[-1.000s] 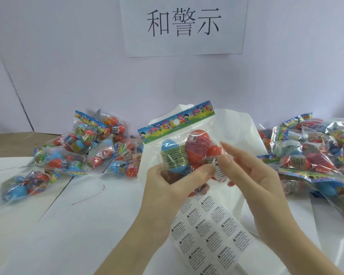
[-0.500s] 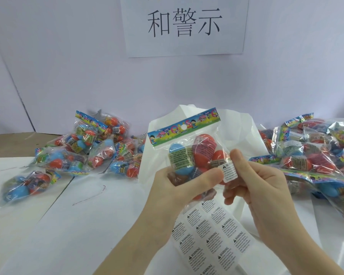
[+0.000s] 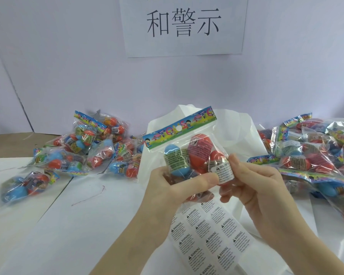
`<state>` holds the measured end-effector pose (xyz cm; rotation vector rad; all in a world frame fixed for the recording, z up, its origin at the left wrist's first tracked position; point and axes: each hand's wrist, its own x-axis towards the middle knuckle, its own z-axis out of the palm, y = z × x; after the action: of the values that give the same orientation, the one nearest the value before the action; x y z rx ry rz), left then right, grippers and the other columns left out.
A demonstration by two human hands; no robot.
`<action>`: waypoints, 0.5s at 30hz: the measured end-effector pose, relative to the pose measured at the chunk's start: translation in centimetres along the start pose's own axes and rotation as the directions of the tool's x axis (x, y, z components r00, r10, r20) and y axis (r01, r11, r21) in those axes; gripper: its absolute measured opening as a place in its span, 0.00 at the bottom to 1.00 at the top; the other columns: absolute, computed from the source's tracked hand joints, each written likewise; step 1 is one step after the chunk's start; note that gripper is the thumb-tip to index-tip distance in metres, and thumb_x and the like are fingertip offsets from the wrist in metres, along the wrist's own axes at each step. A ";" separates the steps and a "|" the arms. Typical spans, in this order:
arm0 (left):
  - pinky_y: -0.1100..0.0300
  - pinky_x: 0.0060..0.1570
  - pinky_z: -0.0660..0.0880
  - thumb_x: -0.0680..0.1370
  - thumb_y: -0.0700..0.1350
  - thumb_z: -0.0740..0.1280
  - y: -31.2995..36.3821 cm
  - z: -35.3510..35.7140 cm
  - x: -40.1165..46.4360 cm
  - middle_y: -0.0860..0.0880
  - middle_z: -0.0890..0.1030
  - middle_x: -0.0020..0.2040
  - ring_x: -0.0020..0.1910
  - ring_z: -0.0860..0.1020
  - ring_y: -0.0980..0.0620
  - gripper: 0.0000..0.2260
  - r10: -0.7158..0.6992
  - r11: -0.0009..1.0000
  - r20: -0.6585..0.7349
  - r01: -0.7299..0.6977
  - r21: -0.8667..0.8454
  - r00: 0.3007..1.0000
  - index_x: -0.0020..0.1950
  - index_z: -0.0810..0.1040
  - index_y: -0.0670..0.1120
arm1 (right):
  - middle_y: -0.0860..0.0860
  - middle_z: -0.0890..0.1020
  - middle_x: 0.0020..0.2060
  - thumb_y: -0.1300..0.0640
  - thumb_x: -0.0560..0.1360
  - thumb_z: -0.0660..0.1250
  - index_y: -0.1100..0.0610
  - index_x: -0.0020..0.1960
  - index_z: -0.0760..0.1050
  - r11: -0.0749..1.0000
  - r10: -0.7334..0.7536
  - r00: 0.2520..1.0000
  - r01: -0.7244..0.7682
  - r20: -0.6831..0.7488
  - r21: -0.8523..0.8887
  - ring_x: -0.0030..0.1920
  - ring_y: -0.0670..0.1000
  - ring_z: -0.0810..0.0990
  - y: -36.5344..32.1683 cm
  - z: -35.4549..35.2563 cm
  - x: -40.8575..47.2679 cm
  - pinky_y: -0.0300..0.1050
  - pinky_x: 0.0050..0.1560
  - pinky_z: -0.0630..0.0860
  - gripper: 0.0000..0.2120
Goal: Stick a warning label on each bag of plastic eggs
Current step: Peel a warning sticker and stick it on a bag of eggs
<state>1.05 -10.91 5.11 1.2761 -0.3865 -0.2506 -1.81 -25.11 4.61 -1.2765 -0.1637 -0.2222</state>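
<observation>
The bag of plastic eggs point(image 3: 184, 149) is held up above the middle of the table point(image 3: 68, 225), near its front edge, with its printed header card tilted up to the right. The left hand point(image 3: 167, 187) grasps the bag's lower part, thumb stretched across the front film. The right hand point(image 3: 254, 183) pinches the bag's right edge, thumb on top of the warning label point(image 3: 223, 172), which sits on the film over the red eggs. The label looks placed but perhaps not fully seated. To do this step well, the thumb should rub from the label's middle outward so no corner lifts, while the left hand pulls the film taut; the eggs beneath make a lumpy backing, so pressing against one egg's curve gives firmer support than loose film. The sheet of labels point(image 3: 211, 237) lies below the hands at the front edge. One pile of bags point(image 3: 83, 151) lies toward the left back of the table, another pile point(image 3: 314, 155) along the right edge.
</observation>
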 end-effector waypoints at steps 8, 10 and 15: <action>0.64 0.34 0.77 0.60 0.39 0.73 0.0 0.0 0.2 0.42 0.84 0.40 0.35 0.81 0.51 0.08 -0.035 0.999 -0.032 0.034 -0.017 0.999 0.38 0.85 0.44 | 0.53 0.79 0.23 0.48 0.64 0.64 0.57 0.30 0.83 0.999 0.019 1.000 -0.020 -0.022 -0.043 0.23 0.46 0.76 0.0 0.1 0.1 0.36 0.25 0.74 0.15; 0.64 0.33 0.77 0.60 0.39 0.73 0.0 0.0 0.2 0.43 0.84 0.38 0.33 0.80 0.52 0.07 -0.040 0.999 -0.050 0.040 -0.008 0.998 0.37 0.85 0.44 | 0.53 0.80 0.25 0.48 0.66 0.64 0.58 0.31 0.83 0.999 0.038 0.999 -0.038 -0.020 -0.030 0.24 0.47 0.76 0.1 0.0 0.2 0.38 0.25 0.74 0.16; 0.64 0.32 0.76 0.59 0.38 0.74 0.0 -0.3 0.3 0.42 0.77 0.32 0.28 0.76 0.51 0.05 -0.056 0.998 -0.071 0.058 0.034 0.996 0.33 0.83 0.43 | 0.52 0.81 0.29 0.40 0.65 0.73 0.58 0.35 0.84 0.988 0.081 0.995 -0.073 0.056 -0.133 0.27 0.46 0.77 0.1 0.1 0.2 0.36 0.29 0.75 0.20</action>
<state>1.46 -10.75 5.11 1.3285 -0.2961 -0.2473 -1.55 -25.01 4.66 -1.4180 -0.1534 -0.1291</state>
